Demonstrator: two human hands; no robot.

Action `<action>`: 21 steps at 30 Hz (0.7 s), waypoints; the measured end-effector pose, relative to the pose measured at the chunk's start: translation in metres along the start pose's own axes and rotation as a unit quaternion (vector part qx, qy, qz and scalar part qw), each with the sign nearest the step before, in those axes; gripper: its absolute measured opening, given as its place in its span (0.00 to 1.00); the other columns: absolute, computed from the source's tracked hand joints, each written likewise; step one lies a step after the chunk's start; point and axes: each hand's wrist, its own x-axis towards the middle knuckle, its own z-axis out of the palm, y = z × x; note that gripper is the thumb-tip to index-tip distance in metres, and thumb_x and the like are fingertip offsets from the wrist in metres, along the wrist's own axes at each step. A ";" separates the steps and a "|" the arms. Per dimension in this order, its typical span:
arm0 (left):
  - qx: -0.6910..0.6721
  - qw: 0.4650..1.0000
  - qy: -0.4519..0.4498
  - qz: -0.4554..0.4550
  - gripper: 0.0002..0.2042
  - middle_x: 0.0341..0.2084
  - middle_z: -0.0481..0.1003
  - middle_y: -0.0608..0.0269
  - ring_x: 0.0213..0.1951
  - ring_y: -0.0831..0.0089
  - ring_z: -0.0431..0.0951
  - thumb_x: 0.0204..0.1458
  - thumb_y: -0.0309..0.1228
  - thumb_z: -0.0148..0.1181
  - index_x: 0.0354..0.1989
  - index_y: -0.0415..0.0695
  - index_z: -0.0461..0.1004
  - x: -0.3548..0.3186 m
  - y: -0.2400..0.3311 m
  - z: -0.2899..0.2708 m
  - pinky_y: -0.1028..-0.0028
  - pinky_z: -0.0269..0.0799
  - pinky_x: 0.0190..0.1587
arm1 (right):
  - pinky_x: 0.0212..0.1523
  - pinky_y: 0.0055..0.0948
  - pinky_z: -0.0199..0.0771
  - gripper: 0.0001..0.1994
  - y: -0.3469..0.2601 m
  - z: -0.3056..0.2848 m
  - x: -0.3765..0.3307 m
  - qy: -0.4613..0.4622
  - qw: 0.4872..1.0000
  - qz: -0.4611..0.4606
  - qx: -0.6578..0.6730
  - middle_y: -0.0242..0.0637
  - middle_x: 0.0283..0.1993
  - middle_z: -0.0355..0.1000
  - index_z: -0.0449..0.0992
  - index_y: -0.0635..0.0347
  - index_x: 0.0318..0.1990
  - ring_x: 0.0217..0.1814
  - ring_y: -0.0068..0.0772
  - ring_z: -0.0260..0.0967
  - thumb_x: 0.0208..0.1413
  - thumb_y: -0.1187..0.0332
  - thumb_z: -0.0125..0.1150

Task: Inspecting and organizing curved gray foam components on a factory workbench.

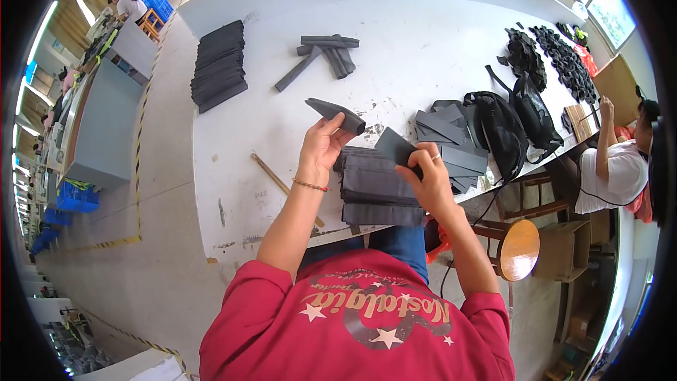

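Observation:
My left hand [327,140] is closed on a black fabric sleeve [343,116], whose end at the right gapes a little. In my right hand [428,173] is a flat dark grey rectangular panel [394,149], pinched at its lower right corner. The two pieces are apart, both held above the table. Below them, near the table's front edge, lies a stack of black fabric pieces [377,187]. More flat dark panels [451,130] are piled loosely to the right of my right hand. A wooden stick [277,178] rests left of the stack, beside my left forearm.
On the white table [261,109] are a neat row of black pieces [220,63], crossed black strips [328,53], black backpacks [502,130] and heaps of small black parts [564,63]. A co-worker [617,169] sits at the right. A round wooden stool [518,250] stands nearby.

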 end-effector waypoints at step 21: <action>-0.008 0.996 -0.085 -0.005 0.12 0.42 0.76 0.44 0.45 0.58 0.80 0.57 0.26 0.57 0.45 0.30 0.70 -0.040 0.014 0.026 0.66 0.81 0.48 | 0.41 0.34 0.62 0.13 -0.043 -0.004 0.015 0.122 0.984 -0.109 -0.073 0.32 0.37 0.69 0.81 0.56 0.41 0.39 0.35 0.66 0.44 0.76 0.67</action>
